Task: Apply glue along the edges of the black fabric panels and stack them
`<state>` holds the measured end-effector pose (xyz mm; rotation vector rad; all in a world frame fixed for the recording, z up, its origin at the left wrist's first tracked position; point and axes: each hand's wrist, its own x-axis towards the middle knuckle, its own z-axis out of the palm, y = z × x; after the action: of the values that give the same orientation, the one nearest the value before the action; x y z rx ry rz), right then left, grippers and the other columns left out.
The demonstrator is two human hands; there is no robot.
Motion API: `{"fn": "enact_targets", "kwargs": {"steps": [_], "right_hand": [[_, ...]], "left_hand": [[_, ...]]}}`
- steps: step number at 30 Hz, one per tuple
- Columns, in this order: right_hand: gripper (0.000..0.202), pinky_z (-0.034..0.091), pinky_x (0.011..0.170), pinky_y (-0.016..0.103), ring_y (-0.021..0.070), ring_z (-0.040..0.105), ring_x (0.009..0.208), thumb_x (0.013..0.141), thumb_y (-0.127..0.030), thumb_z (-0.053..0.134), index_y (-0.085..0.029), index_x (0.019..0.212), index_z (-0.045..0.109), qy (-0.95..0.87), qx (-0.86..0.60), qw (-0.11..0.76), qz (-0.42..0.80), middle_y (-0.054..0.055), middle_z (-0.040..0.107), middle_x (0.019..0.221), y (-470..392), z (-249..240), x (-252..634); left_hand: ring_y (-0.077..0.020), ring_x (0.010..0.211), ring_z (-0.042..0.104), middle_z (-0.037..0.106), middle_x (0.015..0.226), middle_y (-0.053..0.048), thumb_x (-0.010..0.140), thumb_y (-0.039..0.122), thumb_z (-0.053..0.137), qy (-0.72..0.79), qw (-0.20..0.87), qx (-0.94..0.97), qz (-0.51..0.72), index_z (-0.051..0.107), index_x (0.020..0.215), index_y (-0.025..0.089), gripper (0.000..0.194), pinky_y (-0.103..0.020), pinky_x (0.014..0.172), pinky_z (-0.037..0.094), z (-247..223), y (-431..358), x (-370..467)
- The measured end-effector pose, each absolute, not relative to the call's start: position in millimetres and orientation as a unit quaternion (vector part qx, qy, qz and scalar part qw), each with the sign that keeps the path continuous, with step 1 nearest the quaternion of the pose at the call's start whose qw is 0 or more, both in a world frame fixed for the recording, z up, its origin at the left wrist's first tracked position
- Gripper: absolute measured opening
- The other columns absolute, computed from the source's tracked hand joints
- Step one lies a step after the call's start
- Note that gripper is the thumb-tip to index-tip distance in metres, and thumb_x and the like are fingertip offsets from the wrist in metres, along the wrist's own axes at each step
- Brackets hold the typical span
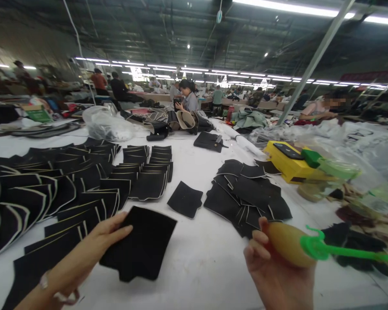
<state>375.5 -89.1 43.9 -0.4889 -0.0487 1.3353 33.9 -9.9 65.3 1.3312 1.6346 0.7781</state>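
Note:
My left hand [108, 234] pinches a black panel [144, 243] by its upper left edge, holding it above the white table [200, 262]. In my right hand [271, 267] is a squeeze bottle [287, 243] with amber contents and a long green nozzle that points right. A single black piece [185, 199] lies flat between the hands, farther back. Beyond my right hand is a loose pile of black pieces [248, 189]. Overlapping rows of black panels with pale edges [97, 181] spread across the left side, partly behind my left forearm.
A yellow box [286, 161] with a phone [288, 151] on it stands at the right, near plastic bags and scraps. A black flap piece [209, 141] and a clear plastic bag [106, 122] lie farther back. A person [189, 101] works across the table; others are beyond.

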Motion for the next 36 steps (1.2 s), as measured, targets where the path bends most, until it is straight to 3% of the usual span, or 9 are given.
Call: {"fn": "enact_targets", "kwargs": {"steps": [2, 4, 9, 13, 17, 21, 26, 31, 36], "right_hand": [[0.066, 0.06, 0.062, 0.032, 0.0164, 0.061, 0.062, 0.066, -0.066, 0.066, -0.017, 0.112, 0.067, -0.022, -0.252, 0.752, 0.609, 0.005, 0.064, 0.08, -85.4, 45.9, 369.9], [0.07, 0.061, 0.064, 0.034, 0.0204, 0.066, 0.073, 0.066, -0.07, 0.067, -0.018, 0.113, 0.067, -0.033, -0.282, 0.742, 0.607, 0.008, 0.067, 0.088, -82.7, 46.7, 364.5], [0.043, 0.061, 0.069, 0.039, 0.0265, 0.068, 0.093, 0.067, -0.046, 0.079, -0.028, 0.104, 0.069, -0.089, -0.358, 0.761, 0.533, 0.006, 0.07, 0.105, -78.5, 38.9, 351.2], [0.045, 0.06, 0.072, 0.036, 0.0253, 0.068, 0.09, 0.059, -0.037, 0.086, -0.026, 0.099, 0.07, -0.129, -0.399, 0.761, 0.495, 0.005, 0.072, 0.099, -73.5, 29.1, 344.6], [0.053, 0.057, 0.073, 0.029, 0.0198, 0.066, 0.086, 0.061, -0.033, 0.085, -0.027, 0.109, 0.065, -0.205, -0.431, 0.751, 0.456, 0.001, 0.069, 0.096, -71.7, 23.4, 343.7], [0.061, 0.055, 0.073, 0.029, 0.021, 0.064, 0.088, 0.065, -0.034, 0.081, -0.028, 0.121, 0.057, -0.278, -0.458, 0.715, 0.45, 0.002, 0.066, 0.099, -71.9, 24.5, 341.2], [0.065, 0.054, 0.071, 0.027, 0.0202, 0.061, 0.085, 0.063, -0.034, 0.083, -0.027, 0.121, 0.055, -0.307, -0.487, 0.688, 0.442, 0.003, 0.065, 0.098, -71.6, 27.3, 334.7], [0.066, 0.055, 0.074, 0.036, 0.0236, 0.06, 0.088, 0.065, -0.038, 0.082, -0.026, 0.122, 0.052, -0.297, -0.501, 0.673, 0.455, 0.004, 0.062, 0.1, -69.9, 21.9, 331.2], [0.066, 0.055, 0.077, 0.04, 0.0258, 0.059, 0.093, 0.065, -0.04, 0.082, -0.025, 0.122, 0.051, -0.294, -0.507, 0.663, 0.465, 0.004, 0.061, 0.103, -65.9, 17.1, 329.8]], "left_hand": [[-0.0255, 0.092, 0.066, 0.073, 0.098, -0.005, 0.072, 0.044, 0.063, 0.607, 0.526, 0.562, 0.198, 0.068, 0.099, 0.019, 0.037, -0.034, 0.081, 0.054, 44.0, -4.7, 31.9], [-0.0249, 0.097, 0.065, 0.072, 0.104, -0.005, 0.075, 0.037, 0.059, 0.566, 0.526, 0.624, 0.118, 0.068, 0.099, 0.018, 0.032, -0.033, 0.088, 0.05, 24.4, 6.1, 32.6], [-0.0259, 0.109, 0.058, 0.069, 0.11, -0.005, 0.081, 0.02, 0.051, 0.586, 0.28, 0.76, 0.022, 0.065, 0.114, 0.026, 0.037, -0.042, 0.099, 0.039, 12.6, 23.4, 58.9], [-0.0279, 0.113, 0.052, 0.061, 0.118, -0.009, 0.087, 0.024, 0.052, 0.607, 0.122, 0.784, 0.036, 0.06, 0.123, 0.025, 0.037, -0.044, 0.098, 0.037, 13.1, 2.0, 98.8], [-0.0243, 0.107, 0.052, 0.051, 0.122, -0.013, 0.088, 0.035, 0.052, 0.631, 0.164, 0.757, 0.046, 0.047, 0.135, 0.014, 0.052, -0.034, 0.09, 0.044, -3.3, -30.2, 122.5], [-0.0271, 0.112, 0.048, 0.048, 0.124, -0.013, 0.082, 0.028, 0.052, 0.639, 0.155, 0.753, 0.028, 0.045, 0.137, 0.014, 0.057, -0.037, 0.094, 0.041, -8.1, -41.5, 128.5], [-0.0259, 0.112, 0.047, 0.047, 0.128, -0.012, 0.073, 0.016, 0.05, 0.613, 0.176, 0.77, 0.002, 0.048, 0.135, 0.015, 0.062, -0.037, 0.095, 0.041, 1.6, -35.7, 119.8], [-0.025, 0.118, 0.044, 0.046, 0.133, -0.012, 0.078, 0.014, 0.046, 0.608, 0.17, 0.775, -0.015, 0.048, 0.137, 0.013, 0.059, -0.036, 0.1, 0.041, 1.5, -40.4, 100.2], [-0.0277, 0.113, 0.046, 0.051, 0.122, -0.016, 0.08, 0.016, 0.045, 0.627, 0.142, 0.765, -0.037, 0.05, 0.133, 0.007, 0.054, -0.038, 0.096, 0.044, 3.3, -42.9, 99.8]]}}
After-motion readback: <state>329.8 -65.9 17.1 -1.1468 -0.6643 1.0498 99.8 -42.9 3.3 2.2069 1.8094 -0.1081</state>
